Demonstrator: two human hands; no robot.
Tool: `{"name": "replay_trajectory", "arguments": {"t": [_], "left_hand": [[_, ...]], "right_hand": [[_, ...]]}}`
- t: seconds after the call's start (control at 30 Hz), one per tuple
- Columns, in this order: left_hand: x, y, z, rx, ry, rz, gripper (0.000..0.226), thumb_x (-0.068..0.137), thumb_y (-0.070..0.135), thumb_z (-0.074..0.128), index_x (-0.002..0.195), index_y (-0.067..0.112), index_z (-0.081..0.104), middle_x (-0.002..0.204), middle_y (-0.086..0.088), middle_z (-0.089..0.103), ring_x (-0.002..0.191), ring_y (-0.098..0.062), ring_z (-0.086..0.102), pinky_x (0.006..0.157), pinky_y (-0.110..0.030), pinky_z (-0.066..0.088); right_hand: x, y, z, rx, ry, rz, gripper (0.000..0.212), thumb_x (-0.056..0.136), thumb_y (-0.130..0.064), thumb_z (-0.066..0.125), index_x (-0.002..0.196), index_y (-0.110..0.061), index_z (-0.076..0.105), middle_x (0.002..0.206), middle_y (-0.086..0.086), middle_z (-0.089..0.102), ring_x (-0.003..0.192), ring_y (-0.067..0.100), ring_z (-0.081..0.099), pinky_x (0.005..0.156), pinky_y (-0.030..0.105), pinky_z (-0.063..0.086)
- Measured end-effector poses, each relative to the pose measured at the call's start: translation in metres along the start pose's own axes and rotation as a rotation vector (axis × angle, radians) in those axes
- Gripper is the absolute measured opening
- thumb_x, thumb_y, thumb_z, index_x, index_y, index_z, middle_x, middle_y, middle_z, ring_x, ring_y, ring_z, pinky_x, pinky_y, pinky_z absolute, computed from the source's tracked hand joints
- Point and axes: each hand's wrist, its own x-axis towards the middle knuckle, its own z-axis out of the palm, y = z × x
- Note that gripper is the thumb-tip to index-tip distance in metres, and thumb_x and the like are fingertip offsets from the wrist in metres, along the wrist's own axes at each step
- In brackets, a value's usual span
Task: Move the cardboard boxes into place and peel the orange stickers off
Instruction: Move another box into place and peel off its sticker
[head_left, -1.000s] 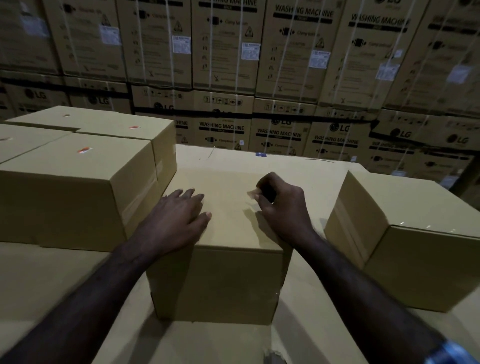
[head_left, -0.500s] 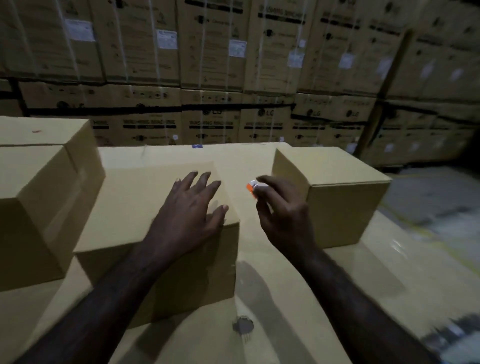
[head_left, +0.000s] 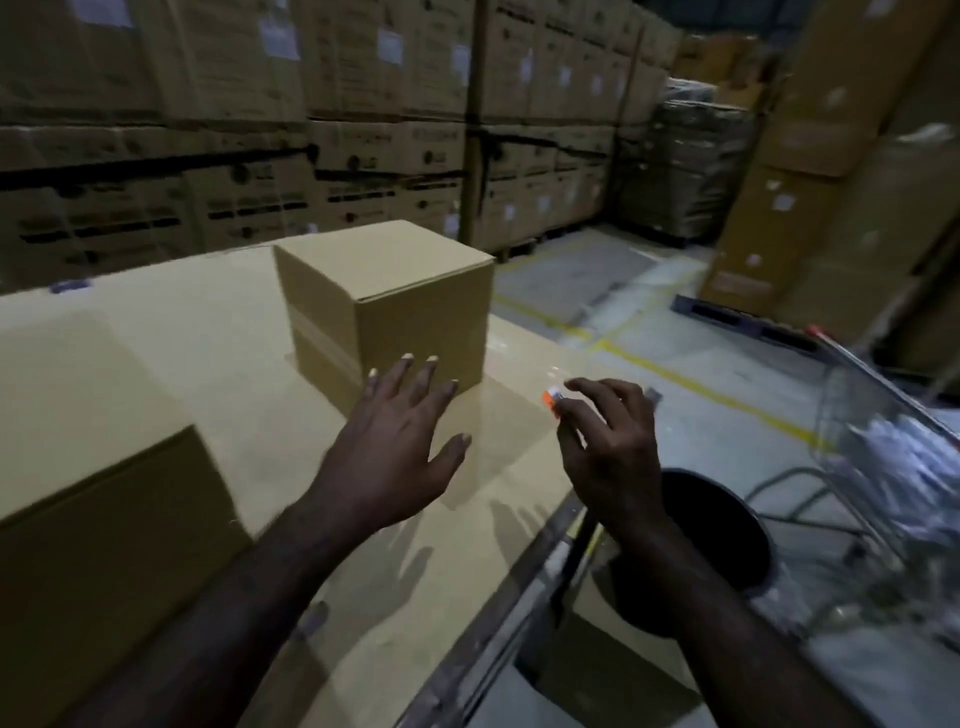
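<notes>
My right hand (head_left: 608, 447) pinches a small orange sticker (head_left: 552, 399) between thumb and fingertips, held in the air over the table's right edge. Spread open, my left hand (head_left: 395, 447) hovers above the table (head_left: 218, 332) just in front of a plain cardboard box (head_left: 395, 291) that stands near the far right corner. A second cardboard box (head_left: 93, 467) sits at the near left, partly cut off by the frame. No sticker shows on either box top.
A dark round bin (head_left: 727, 535) stands below the table's right edge, under my right wrist. A wire shopping cart (head_left: 893, 457) is at the right. Stacked washing-machine cartons (head_left: 260, 156) wall the back. Yellow lines mark the concrete floor (head_left: 597, 291).
My view has swung right. My right hand lifted the orange sticker off the box and carried it right, past the table edge. My left hand left the box top and hangs open.
</notes>
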Motion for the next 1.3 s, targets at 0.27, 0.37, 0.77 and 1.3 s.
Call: {"name": "replay_trajectory", "arguments": {"t": [0.27,0.37,0.77,1.3], "left_hand": [[0.080,0.100,0.086,-0.030,-0.148,0.237,0.062,0.090,0.050,0.037,0.144,0.018,0.037,0.157,-0.008,0.024,0.146,-0.028,0.012,0.117,-0.047,0.013],[0.117,0.142,0.128,-0.022,-0.196,0.287,0.062,0.090,0.048,0.036,0.143,0.017,0.038,0.156,-0.010,0.026,0.145,-0.029,0.015,0.115,-0.047,0.015],[0.222,0.247,0.319,0.010,-0.454,0.291,0.054,0.093,0.040,0.044,0.141,0.016,0.041,0.152,-0.011,0.033,0.140,-0.033,0.022,0.112,-0.049,0.023],[0.252,0.257,0.414,0.030,-0.610,0.232,0.049,0.097,0.029,0.042,0.142,0.011,0.037,0.153,-0.016,0.028,0.141,-0.034,0.020,0.111,-0.050,0.019]], "right_hand": [[-0.070,0.125,-0.034,-0.156,-0.065,0.311,0.016,0.079,-0.003,0.062,0.092,-0.007,0.070,0.093,0.013,0.062,0.083,0.036,0.054,0.071,0.043,0.044],[-0.100,0.178,-0.029,-0.183,-0.127,0.401,0.014,0.078,-0.003,0.064,0.090,-0.008,0.069,0.091,0.012,0.060,0.082,0.035,0.052,0.072,0.043,0.043],[-0.234,0.350,0.037,-0.092,-0.582,0.820,0.028,0.074,-0.025,0.049,0.082,-0.013,0.072,0.081,0.010,0.060,0.075,0.034,0.057,0.067,0.041,0.050],[-0.275,0.400,0.088,0.068,-1.034,0.985,0.034,0.083,-0.018,0.059,0.116,-0.014,0.068,0.113,0.012,0.069,0.107,0.033,0.062,0.088,0.038,0.050]]}}
